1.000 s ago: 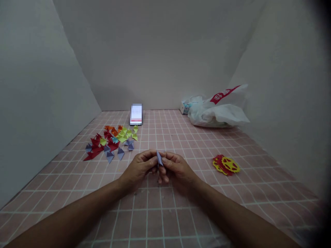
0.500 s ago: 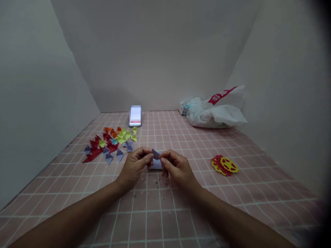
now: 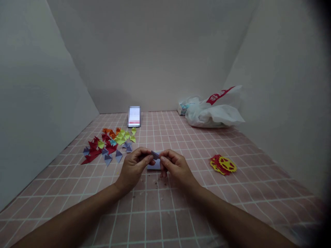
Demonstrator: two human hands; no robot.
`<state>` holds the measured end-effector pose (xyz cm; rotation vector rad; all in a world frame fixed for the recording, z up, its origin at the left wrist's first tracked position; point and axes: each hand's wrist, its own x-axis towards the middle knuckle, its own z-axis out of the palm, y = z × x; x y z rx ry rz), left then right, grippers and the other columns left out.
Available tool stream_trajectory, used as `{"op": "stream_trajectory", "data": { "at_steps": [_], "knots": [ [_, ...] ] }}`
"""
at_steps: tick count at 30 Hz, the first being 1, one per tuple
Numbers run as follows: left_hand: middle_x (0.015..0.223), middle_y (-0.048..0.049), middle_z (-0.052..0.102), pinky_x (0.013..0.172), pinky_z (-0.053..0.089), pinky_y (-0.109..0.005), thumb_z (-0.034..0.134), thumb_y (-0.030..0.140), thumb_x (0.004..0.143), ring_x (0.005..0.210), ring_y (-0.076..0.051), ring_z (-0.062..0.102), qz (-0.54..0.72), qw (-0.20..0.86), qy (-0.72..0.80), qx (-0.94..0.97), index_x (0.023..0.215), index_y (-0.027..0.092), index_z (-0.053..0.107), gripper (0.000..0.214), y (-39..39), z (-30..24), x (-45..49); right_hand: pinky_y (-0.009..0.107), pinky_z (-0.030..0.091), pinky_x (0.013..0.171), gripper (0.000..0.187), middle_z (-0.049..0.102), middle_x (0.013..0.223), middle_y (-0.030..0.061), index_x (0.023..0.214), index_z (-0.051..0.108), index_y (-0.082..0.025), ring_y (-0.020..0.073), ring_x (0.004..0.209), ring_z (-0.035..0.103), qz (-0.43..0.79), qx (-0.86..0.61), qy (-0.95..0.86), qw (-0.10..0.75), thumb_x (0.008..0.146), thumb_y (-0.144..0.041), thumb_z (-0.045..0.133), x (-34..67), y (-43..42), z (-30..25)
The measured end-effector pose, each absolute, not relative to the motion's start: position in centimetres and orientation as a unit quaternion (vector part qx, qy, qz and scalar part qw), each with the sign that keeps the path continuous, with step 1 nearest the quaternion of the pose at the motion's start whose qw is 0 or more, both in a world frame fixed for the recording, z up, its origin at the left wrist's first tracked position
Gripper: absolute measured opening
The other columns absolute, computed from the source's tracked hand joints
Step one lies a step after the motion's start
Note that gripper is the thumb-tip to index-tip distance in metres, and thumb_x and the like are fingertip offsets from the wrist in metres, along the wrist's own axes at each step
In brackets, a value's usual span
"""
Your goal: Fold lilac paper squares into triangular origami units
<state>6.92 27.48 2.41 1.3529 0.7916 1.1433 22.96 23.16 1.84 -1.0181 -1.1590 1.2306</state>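
Between my two hands is a small folded piece of purple paper (image 3: 155,155). My left hand (image 3: 136,167) pinches its left end, thumb on the near side. The fingertips of my right hand (image 3: 176,167) are closed on its right end. Beneath it on the table lies flat purple paper (image 3: 153,166), partly covered by my fingers. To the left is a spread of folded paper pieces: purple (image 3: 119,156), red (image 3: 89,158), yellow-green (image 3: 120,138) and orange (image 3: 112,133), with a bit of light blue among them.
Red and yellow cut-out shapes (image 3: 223,164) lie stacked at the right. A phone with a lit, blurred screen (image 3: 134,117) stands at the back. Behind right are a white plastic bag (image 3: 214,113) and a tissue box (image 3: 182,108). Small crumbs dot the pink checked cloth (image 3: 152,220).
The folded purple piece has tipped in my fingers and now shows a narrower face. Both hands keep nearly the same place; the whole view has shifted slightly.
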Motion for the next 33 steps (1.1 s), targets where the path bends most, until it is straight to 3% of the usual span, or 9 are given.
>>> {"op": "stream_trajectory", "data": {
  "at_steps": [6, 17, 23, 28, 33],
  "knots": [
    [0.072, 0.0006, 0.069, 0.066, 0.055, -0.025, 0.073, 0.022, 0.078, 0.067, -0.013, 0.068, 0.487, 0.542, 0.345, 0.592, 0.083, 0.016, 0.065, 0.011, 27.5, 2.6, 7.0, 0.022, 0.040, 0.044, 0.018, 0.052, 0.056, -0.0068, 0.084, 0.060, -0.019, 0.0082, 0.042, 0.050, 0.512, -0.439, -0.502, 0.541, 0.086, -0.037, 0.059, 22.8, 23.1, 1.7],
    [0.066, 0.0003, 0.069, 0.063, 0.054, -0.024, 0.079, 0.030, 0.074, 0.060, -0.012, 0.065, 0.403, 0.696, 0.309, 0.508, 0.082, 0.015, 0.067, 0.021, 27.8, 2.1, 7.0, 0.022, 0.044, 0.047, 0.019, 0.061, 0.067, -0.0027, 0.090, 0.059, -0.021, 0.0104, 0.051, 0.054, 0.507, -0.426, -0.505, 0.554, 0.083, -0.037, 0.066, 23.0, 23.3, 1.3],
    [0.072, 0.0000, 0.069, 0.066, 0.054, -0.023, 0.082, 0.029, 0.071, 0.062, -0.010, 0.064, 0.407, 0.712, 0.306, 0.484, 0.084, 0.014, 0.069, 0.024, 27.9, 2.3, 7.1, 0.029, 0.049, 0.066, 0.004, 0.065, 0.082, 0.0027, 0.091, 0.064, -0.021, 0.0161, 0.074, 0.061, 0.324, -0.472, -0.627, 0.528, 0.089, -0.024, 0.062, 23.5, 23.0, 1.6],
    [0.070, -0.0001, 0.069, 0.066, 0.054, -0.026, 0.080, 0.030, 0.073, 0.063, -0.012, 0.064, 0.407, 0.674, 0.315, 0.531, 0.083, 0.014, 0.069, 0.022, 27.8, 2.6, 7.0, 0.033, 0.049, 0.075, 0.012, 0.069, 0.087, 0.0058, 0.092, 0.065, -0.021, 0.0196, 0.083, 0.064, 0.191, -0.456, -0.713, 0.497, 0.091, -0.015, 0.054, 23.5, 22.8, 2.3],
    [0.069, -0.0003, 0.068, 0.064, 0.052, -0.026, 0.079, 0.029, 0.073, 0.062, -0.013, 0.064, 0.396, 0.642, 0.328, 0.569, 0.079, 0.015, 0.066, 0.020, 27.7, 2.8, 6.9, 0.032, 0.050, 0.073, 0.019, 0.069, 0.091, 0.0062, 0.102, 0.059, -0.022, 0.0194, 0.082, 0.065, 0.167, -0.478, -0.706, 0.494, 0.089, -0.011, 0.051, 23.2, 22.5, 2.1]
  ]
}}
